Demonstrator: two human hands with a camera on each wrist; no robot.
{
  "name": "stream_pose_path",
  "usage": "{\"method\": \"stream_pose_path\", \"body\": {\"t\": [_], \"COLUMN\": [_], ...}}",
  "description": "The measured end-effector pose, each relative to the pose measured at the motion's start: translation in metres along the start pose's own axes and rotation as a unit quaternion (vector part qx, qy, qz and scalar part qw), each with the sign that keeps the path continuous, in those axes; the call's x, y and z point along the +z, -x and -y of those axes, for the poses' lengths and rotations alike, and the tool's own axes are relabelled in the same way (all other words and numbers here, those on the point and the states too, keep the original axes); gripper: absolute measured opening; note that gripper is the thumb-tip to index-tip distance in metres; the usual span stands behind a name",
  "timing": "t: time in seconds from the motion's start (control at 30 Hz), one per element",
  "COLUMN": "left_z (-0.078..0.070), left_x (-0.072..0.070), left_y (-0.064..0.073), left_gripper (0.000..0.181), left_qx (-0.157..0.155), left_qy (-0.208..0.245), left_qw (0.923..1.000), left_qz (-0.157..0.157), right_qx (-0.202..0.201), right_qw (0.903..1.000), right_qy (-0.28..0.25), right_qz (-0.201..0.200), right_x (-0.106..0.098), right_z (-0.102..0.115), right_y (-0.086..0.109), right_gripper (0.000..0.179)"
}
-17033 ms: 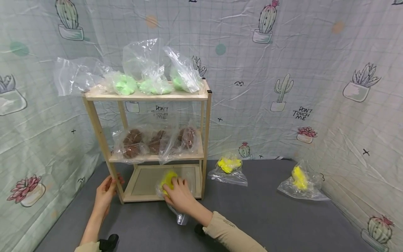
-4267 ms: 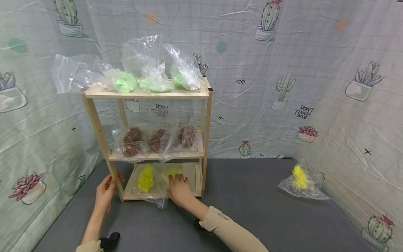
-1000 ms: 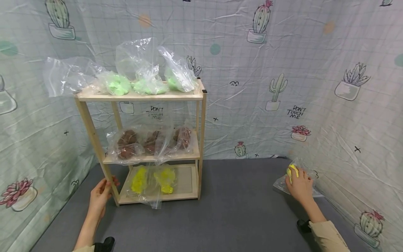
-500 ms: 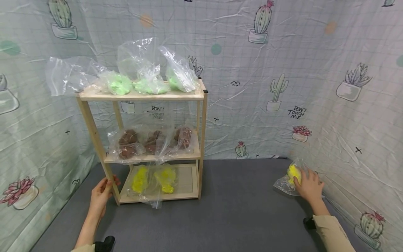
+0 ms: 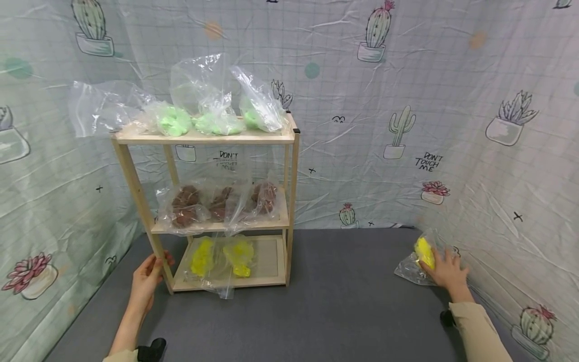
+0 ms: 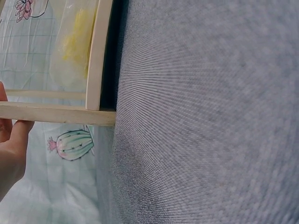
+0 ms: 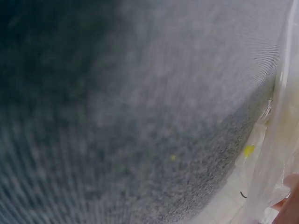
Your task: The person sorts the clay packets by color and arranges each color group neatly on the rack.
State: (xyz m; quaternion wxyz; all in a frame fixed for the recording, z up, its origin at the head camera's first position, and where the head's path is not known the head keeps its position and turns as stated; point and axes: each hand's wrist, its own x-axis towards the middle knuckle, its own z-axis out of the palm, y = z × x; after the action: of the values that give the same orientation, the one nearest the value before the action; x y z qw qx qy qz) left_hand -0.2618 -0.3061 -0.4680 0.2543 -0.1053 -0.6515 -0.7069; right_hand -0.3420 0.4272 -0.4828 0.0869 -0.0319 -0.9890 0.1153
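A small wooden shelf (image 5: 267,261) stands on the left of the dark grey surface. My left hand (image 5: 147,281) grips its front left post, seen also as a pale post (image 6: 56,113) in the left wrist view. Far to the right lies a clear plastic bag holding a yellow lump (image 5: 423,251). My right hand (image 5: 449,274) rests at this bag's right side, fingers spread, thumb near the lump. Clear plastic (image 7: 275,135) crosses the right wrist view, partly covering the fingers. Two more bagged yellow lumps, one left (image 5: 202,257) and one middle (image 5: 239,254), occupy the bottom shelf.
Bagged brown lumps (image 5: 185,206) line the middle shelf. On top sit bags with light green lumps (image 5: 174,120), one bag hanging past the left edge. A cactus-print curtain (image 5: 353,166) encloses the back and sides; its right side is close to my right hand.
Both other yellow bags came to the bottom shelf earlier. Since a second ago, my right hand has shifted slightly right across the last bag and its fingers have spread. My left hand stays put.
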Motion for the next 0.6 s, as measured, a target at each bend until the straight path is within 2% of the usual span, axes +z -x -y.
{"method": "stream_pose_path", "body": {"t": [0.3,0.47,0.6], "left_z": [-0.002,-0.0023,-0.0028], "left_x": [0.0021,0.0024,0.0031], "left_y": [0.0008,0.0009,0.0008], "left_gripper": [0.025,0.024,0.024], "left_qx": [-0.002,-0.002,-0.003], "left_qy": [0.005,0.008,0.007], "left_qw": [1.0,1.0,1.0], "left_qz": [-0.001,-0.002,-0.005], "right_qx": [0.004,-0.011,-0.034], "right_qw": [0.9988,0.9977,0.9978], "right_qy": [0.022,0.038,0.042], "right_qz": [0.044,0.054,0.04], "right_x": [0.0013,0.0013,0.0003], "right_z": [-0.0016,0.0009,0.004], "right_y": [-0.0061,-0.007,-0.0079], "right_gripper": [0.093,0.086,0.075]}}
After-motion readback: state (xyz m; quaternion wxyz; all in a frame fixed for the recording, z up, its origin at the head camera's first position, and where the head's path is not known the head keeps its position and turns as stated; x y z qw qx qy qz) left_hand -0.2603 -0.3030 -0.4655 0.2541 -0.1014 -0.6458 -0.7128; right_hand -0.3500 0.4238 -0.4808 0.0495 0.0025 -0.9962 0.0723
